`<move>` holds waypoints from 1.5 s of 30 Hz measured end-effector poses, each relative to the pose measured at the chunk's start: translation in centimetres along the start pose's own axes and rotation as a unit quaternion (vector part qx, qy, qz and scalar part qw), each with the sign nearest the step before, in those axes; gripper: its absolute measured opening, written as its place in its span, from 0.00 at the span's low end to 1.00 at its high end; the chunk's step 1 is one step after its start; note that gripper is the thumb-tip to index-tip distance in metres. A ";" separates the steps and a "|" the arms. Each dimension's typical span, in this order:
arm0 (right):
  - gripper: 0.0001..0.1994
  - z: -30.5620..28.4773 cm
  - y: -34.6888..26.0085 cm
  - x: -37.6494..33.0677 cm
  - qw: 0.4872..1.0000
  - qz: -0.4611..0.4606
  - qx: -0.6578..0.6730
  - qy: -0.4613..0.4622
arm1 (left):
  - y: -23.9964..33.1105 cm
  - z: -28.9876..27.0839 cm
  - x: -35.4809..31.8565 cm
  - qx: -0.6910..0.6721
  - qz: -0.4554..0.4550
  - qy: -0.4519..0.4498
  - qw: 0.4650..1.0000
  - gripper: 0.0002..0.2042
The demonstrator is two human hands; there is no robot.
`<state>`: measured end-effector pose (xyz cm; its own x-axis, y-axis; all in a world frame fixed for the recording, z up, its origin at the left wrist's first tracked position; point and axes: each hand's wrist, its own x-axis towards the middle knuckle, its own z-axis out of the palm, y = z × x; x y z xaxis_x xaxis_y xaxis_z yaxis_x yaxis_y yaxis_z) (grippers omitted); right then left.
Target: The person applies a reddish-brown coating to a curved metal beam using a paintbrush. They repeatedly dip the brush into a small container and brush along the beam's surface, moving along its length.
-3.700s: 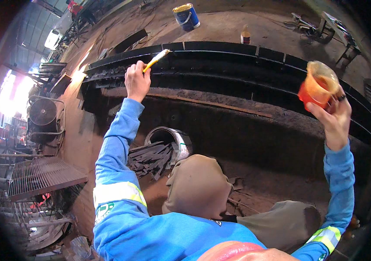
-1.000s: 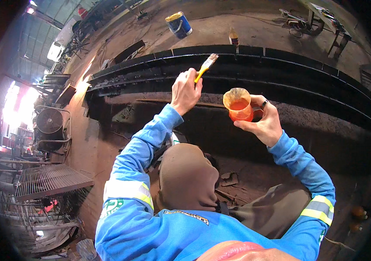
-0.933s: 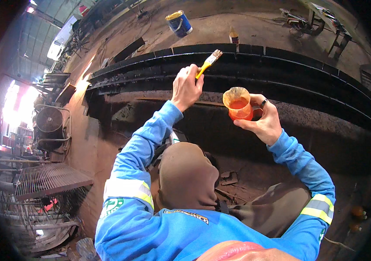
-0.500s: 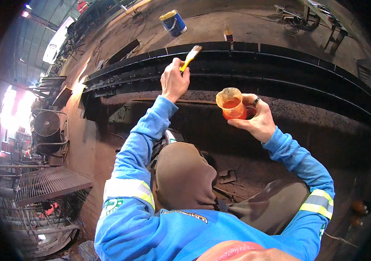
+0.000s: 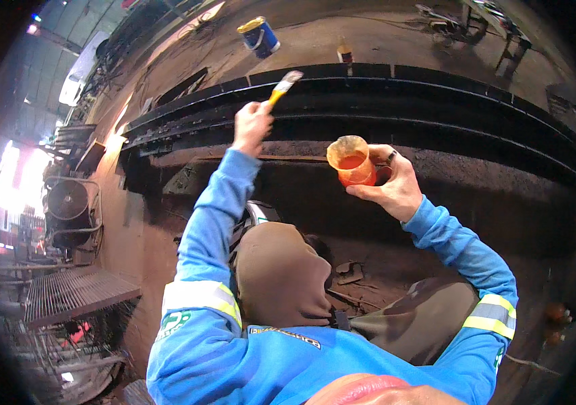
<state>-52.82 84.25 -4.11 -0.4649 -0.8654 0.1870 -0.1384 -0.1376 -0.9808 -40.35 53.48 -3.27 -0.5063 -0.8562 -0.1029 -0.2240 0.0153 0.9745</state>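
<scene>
My left hand [image 5: 253, 128] is closed round the yellow handle of a paintbrush [image 5: 281, 89], its pale bristles pointing up and to the right. The bristle tip overlaps the upper edge of a long black steel beam [image 5: 423, 101] in the view; whether it touches, I cannot tell. In my right hand [image 5: 396, 182] is a small cup [image 5: 350, 156] with a flared, stained rim and orange-red liquid inside. The fingers and thumb grip the cup from its right side, and it tilts slightly. Both hands are on my side of the beam.
Beyond the beam stand a blue bucket [image 5: 259, 38] with a yellow rim and a small bottle [image 5: 345, 52]. A workbench [image 5: 497, 27] is at the far right. To the left are a metal grating [image 5: 79, 293] and a round caged fan [image 5: 68, 200]. Scraps lie near my knees.
My left hand with the paintbrush has shifted left and slightly down. The cup in my right hand has moved slightly left. The whole view has shifted a little as well.
</scene>
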 end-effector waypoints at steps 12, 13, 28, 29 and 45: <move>0.33 -0.1 0.2 -0.1 1.000 0.001 0.000 -0.001 | 1.0 1.6 -2.1 0.487 0.377 0.131 0.777 0.09; 0.33 0.1 0.2 0.0 1.000 0.001 0.008 -0.003 | 0.4 2.9 -2.9 0.488 0.399 0.116 0.768 0.09; 0.33 -0.3 0.0 0.0 1.000 -0.001 -0.007 0.002 | 1.1 2.9 -0.4 0.040 0.008 -0.026 0.999 0.11; 0.33 -0.4 0.1 -0.1 1.000 0.000 -0.007 0.002 | 1.4 2.1 -0.5 -0.036 -0.051 -0.037 0.997 0.10; 0.33 -0.6 0.6 0.1 1.000 0.001 -0.008 0.008 | 1.8 6.8 -5.0 -0.016 0.031 -0.074 0.997 0.11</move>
<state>-53.41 84.38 -4.67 -0.4790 -0.8580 0.1853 -0.1503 -0.1278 -0.9803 -43.84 61.29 -2.40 -0.6366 -0.7682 -0.0679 -0.1620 0.0471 0.9857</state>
